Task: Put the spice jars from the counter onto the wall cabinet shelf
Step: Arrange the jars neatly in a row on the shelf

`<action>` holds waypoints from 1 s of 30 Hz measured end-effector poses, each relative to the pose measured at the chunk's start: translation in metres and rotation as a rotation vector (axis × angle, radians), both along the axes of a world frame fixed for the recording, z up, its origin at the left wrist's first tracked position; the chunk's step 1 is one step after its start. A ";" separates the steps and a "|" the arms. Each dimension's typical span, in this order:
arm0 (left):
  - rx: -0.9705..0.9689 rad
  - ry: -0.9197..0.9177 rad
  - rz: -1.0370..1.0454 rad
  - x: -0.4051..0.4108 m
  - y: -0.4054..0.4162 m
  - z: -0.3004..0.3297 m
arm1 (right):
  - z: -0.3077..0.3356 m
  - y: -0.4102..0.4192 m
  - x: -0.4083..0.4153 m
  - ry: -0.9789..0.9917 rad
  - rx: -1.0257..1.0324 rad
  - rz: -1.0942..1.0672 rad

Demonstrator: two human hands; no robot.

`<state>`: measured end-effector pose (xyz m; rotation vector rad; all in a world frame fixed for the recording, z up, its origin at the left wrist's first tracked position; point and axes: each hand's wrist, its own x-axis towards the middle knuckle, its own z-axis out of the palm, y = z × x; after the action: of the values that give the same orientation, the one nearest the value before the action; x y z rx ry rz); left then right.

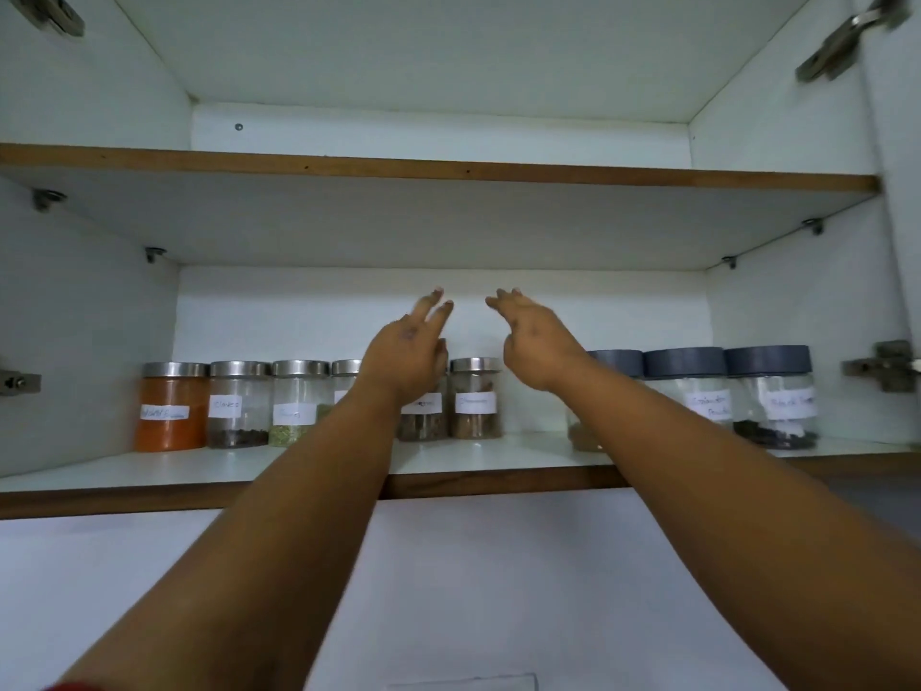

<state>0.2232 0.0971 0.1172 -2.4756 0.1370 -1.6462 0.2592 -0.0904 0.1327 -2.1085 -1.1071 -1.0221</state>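
Note:
Several spice jars stand in a row on the lower cabinet shelf (448, 461). At the left are steel-lidded jars: an orange powder jar (172, 406), a cloves jar (238, 403) and a green herb jar (299, 403). A brown spice jar (476, 399) stands near the middle. Grey-lidded jars (770, 396) fill the right. My left hand (406, 349) is raised in front of the middle jars, fingers straight, holding nothing. My right hand (531, 341) is raised beside it, fingers relaxed and empty. My forearms hide parts of several jars.
The upper shelf (448, 169) spans the cabinet above, and nothing shows on it. Metal hinges (884, 366) sit on the side walls. A gap on the lower shelf lies between the brown jar and the grey-lidded jars.

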 end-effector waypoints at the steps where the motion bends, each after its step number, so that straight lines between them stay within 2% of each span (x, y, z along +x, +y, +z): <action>1: 0.006 -0.050 -0.027 -0.005 -0.003 -0.001 | 0.001 -0.014 -0.003 -0.057 0.046 0.005; 3: 0.031 -0.087 -0.054 -0.014 -0.014 -0.002 | 0.007 -0.049 -0.005 -0.159 0.038 -0.064; 5: -0.027 -0.083 -0.113 -0.020 -0.036 0.000 | 0.014 -0.088 -0.003 -0.202 -0.015 -0.177; 8: -0.229 -0.016 -0.310 -0.022 -0.096 0.006 | 0.026 -0.145 0.005 -0.137 -0.032 -0.314; 10: -0.231 0.096 -0.360 -0.019 -0.140 0.012 | 0.030 -0.171 0.010 -0.034 -0.115 -0.374; 13: -0.115 0.227 -0.269 -0.009 -0.188 0.019 | 0.028 -0.193 0.012 0.102 -0.223 -0.357; 17: -0.095 0.354 -0.019 0.015 -0.211 0.022 | 0.018 -0.199 0.016 0.165 -0.274 -0.306; 20: -0.078 0.403 0.112 0.029 -0.211 0.018 | 0.017 -0.196 0.026 0.161 -0.250 -0.281; 27: -0.164 0.462 0.183 0.059 -0.176 0.025 | 0.016 -0.148 0.075 0.178 -0.259 -0.308; 30: -0.122 0.514 0.311 0.076 -0.166 0.025 | 0.018 -0.119 0.095 0.196 -0.299 -0.334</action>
<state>0.2993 -0.0693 0.1424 -2.7812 -0.2819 -0.9032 0.3545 -0.2094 0.1509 -2.6362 -0.8721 -0.8060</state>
